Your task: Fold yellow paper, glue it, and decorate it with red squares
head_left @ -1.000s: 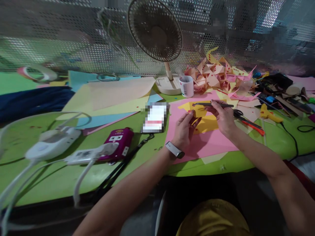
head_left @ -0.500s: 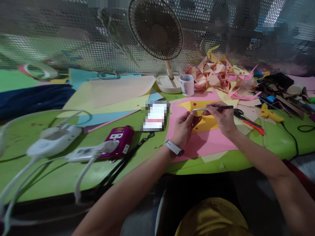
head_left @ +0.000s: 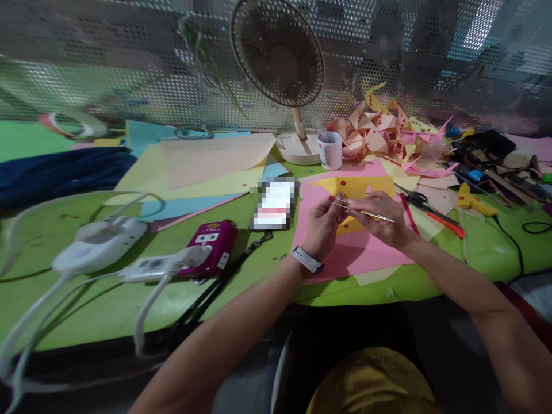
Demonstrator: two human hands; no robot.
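Observation:
In the head view my left hand [head_left: 322,225] is closed in a pinch above a pink sheet [head_left: 360,259]. A tiny red spot shows at its fingertips; I cannot make out what they hold. Facing it, my right hand [head_left: 382,217] grips slim metal tweezers [head_left: 379,217] between thumb and fingers. Their thin tips reach to the left fingertips. Beneath both hands a folded yellow paper [head_left: 371,185] with small red squares lies on the pink sheet, partly hidden by the hands.
A phone [head_left: 275,204], purple power bank [head_left: 215,247] and white power strip [head_left: 101,244] lie leftward. Behind stand a fan [head_left: 297,148], a white cup [head_left: 330,152] and a heap of folded paper [head_left: 379,129]. Scissors [head_left: 416,198] and a yellow glue gun [head_left: 474,201] are rightward.
My right hand has turned and moved slightly down and left, tilting the tweezers so their back end points lower. My left hand stays nearly in place, still pinching.

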